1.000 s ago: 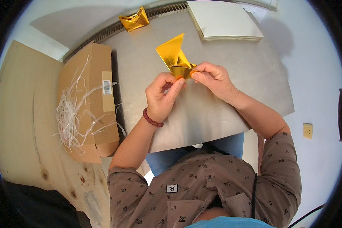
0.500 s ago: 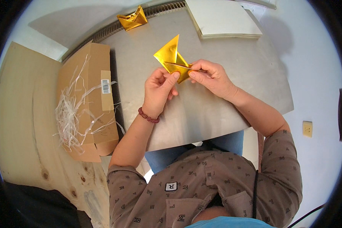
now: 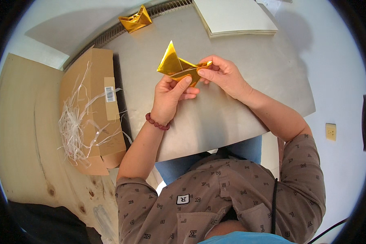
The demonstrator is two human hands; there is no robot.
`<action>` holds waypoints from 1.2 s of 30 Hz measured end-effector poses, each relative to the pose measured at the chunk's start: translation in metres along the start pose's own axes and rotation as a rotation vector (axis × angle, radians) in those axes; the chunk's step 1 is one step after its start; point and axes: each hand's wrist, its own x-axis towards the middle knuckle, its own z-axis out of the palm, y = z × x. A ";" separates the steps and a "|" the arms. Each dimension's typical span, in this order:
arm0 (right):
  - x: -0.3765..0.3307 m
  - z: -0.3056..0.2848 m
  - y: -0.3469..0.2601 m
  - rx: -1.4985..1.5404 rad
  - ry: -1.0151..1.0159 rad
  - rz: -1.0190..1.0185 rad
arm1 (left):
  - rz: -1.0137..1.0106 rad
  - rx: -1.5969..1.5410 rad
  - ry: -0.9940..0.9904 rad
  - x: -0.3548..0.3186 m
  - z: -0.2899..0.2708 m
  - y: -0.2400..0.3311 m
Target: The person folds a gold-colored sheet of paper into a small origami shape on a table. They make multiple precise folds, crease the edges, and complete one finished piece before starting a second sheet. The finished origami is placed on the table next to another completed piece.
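A smooth grey metal table (image 3: 232,118), two things along its far side.
Over at the far left edge, where a dark ribbed strip (image 3: 109,35) runs along the rim, sits a folded gold paper shape (image 3: 135,24), all shiny creases and points; well apart from it, toward the right, a thick stack of white sheets (image 3: 234,18) lies flat, set slightly askew.

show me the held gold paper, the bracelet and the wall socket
Held gold paper (image 3: 170,63): head view, on its raised pointed flap.
Bracelet (image 3: 157,124): head view, middle of its band.
Wall socket (image 3: 331,132): head view, on its faceplate.
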 end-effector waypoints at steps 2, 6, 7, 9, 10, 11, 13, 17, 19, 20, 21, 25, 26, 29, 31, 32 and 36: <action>0.001 0.000 0.001 0.015 -0.007 0.004 | -0.007 -0.002 -0.002 0.001 0.000 0.000; 0.000 0.001 0.001 0.011 0.005 0.036 | -0.028 -0.011 0.006 0.002 0.001 0.000; 0.000 0.001 0.001 0.009 0.005 0.028 | -0.030 -0.013 0.012 0.002 0.000 0.000; 0.000 0.001 0.000 -0.004 0.011 0.028 | -0.029 -0.005 0.002 0.002 -0.001 -0.001; 0.000 0.001 0.000 0.004 0.008 0.032 | -0.025 -0.007 -0.001 0.002 -0.001 -0.001; 0.000 0.002 0.000 0.010 0.008 0.036 | -0.031 -0.003 -0.006 0.002 -0.002 -0.001; 0.000 0.002 0.001 0.020 0.009 0.038 | -0.030 -0.006 -0.015 0.002 -0.003 -0.001; 0.001 0.001 0.002 0.017 0.005 0.026 | -0.048 0.010 -0.030 0.002 -0.004 0.000; 0.002 0.000 0.002 0.009 0.001 0.025 | -0.048 0.012 -0.032 0.002 -0.004 0.000; 0.002 -0.001 0.002 0.005 0.000 0.028 | -0.042 0.012 -0.036 0.002 -0.003 0.000; 0.002 -0.001 0.003 0.001 -0.002 0.021 | -0.037 0.014 -0.031 0.002 -0.003 0.000; 0.003 -0.001 0.004 0.034 -0.006 0.043 | -0.028 0.010 -0.031 0.002 -0.002 0.000; 0.003 -0.001 0.004 0.033 -0.003 0.051 | -0.037 0.017 -0.030 0.002 -0.002 0.000; 0.003 -0.001 0.005 0.020 0.015 0.077 | -0.055 0.031 -0.017 0.003 -0.002 0.001; 0.003 -0.001 0.005 0.020 0.021 0.085 | -0.066 0.033 -0.003 0.003 -0.002 0.002; 0.004 -0.001 0.006 0.027 0.020 0.084 | -0.068 0.043 -0.001 0.003 -0.002 0.003; 0.004 -0.002 0.006 0.007 0.018 0.078 | -0.070 0.029 0.012 0.004 -0.001 0.003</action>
